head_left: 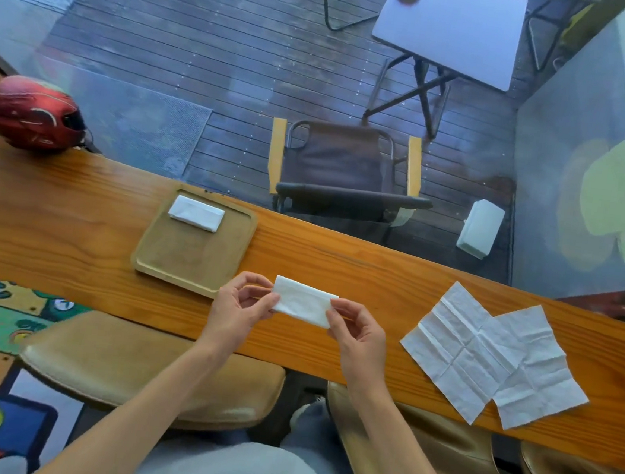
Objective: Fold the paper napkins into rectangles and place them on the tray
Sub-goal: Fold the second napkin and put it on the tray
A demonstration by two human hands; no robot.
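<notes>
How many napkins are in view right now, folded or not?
4. One folded napkin lies at the tray's far edge; one folded napkin is held between both hands above the counter; two unfolded napkins overlap at the right. More could be stacked unseen.

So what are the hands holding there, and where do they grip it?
A folded napkin, pinched at its two short ends: left hand on one, right hand on the other.

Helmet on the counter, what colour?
Red helmet with pale line markings and a dark opening; head view, far left.
</notes>
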